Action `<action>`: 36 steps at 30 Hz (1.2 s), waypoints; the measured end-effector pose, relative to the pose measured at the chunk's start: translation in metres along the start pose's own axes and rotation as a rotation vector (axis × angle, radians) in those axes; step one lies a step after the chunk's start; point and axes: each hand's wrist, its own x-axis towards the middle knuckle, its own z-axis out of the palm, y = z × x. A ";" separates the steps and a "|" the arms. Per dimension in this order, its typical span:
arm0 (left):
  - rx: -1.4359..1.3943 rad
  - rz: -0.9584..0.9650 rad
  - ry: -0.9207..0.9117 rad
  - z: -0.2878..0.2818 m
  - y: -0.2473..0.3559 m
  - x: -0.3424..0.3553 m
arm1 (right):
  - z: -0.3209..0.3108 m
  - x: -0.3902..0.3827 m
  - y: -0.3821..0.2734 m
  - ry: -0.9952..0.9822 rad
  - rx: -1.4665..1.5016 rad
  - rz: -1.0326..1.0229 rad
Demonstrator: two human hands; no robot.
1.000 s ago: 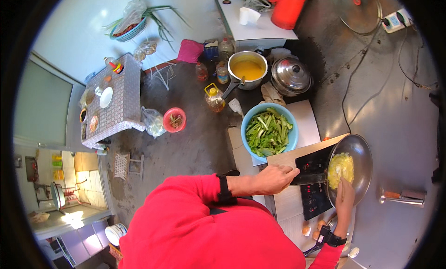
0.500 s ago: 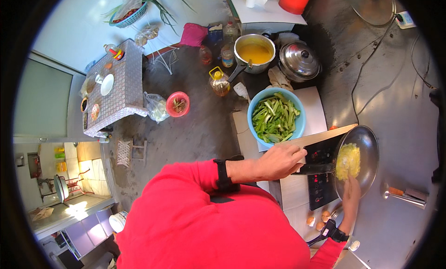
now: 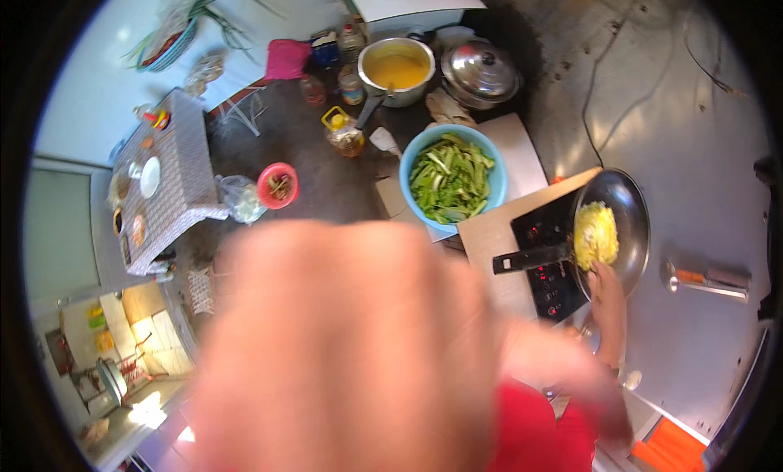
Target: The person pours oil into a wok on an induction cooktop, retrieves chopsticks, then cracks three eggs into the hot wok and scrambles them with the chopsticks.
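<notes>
Large and blurred, my left hand [image 3: 351, 350] is raised close to the camera and covers the lower middle of the view; its knuckles show, but its fingertips are hidden. My right hand [image 3: 606, 296] reaches over the near rim of a black frying pan [image 3: 634, 235]. Its fingers are drawn together at the near edge of the yellow cooked egg [image 3: 596, 234]. Whatever they grip is too small to make out. The pan sits on a black induction cooker [image 3: 548, 291], its black handle [image 3: 532, 259] pointing left with no hand on it.
Beyond the cooker stands a light-blue basin [image 3: 497, 174] of chopped green vegetables. Farther back are a pot [image 3: 418, 91] of yellow liquid, a lidded steel pot [image 3: 481, 68] and an oil bottle [image 3: 344, 136]. A cleaver [image 3: 708, 279] lies right of the pan.
My left hand has let go of the pan handle and come up close to the camera. My right hand stays at the egg. The whole view has shifted.
</notes>
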 end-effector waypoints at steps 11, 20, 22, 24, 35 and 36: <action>-0.066 0.021 -0.069 0.011 0.004 0.031 | -0.003 -0.007 -0.016 0.025 0.017 0.048; -0.122 -0.011 -0.090 0.021 -0.018 0.050 | 0.002 -0.021 -0.009 0.075 -0.057 0.046; -0.123 -0.027 -0.088 0.022 -0.024 0.053 | 0.002 -0.022 -0.010 0.081 -0.035 0.075; -0.108 -0.051 -0.067 0.021 -0.030 0.051 | -0.001 -0.024 -0.007 0.112 -0.007 0.072; 1.349 -1.008 -0.103 0.057 -0.224 -0.087 | 0.012 -0.038 -0.006 0.151 0.157 -0.046; 1.253 -1.071 -0.066 0.058 -0.236 -0.094 | 0.016 -0.029 -0.007 0.119 0.147 -0.043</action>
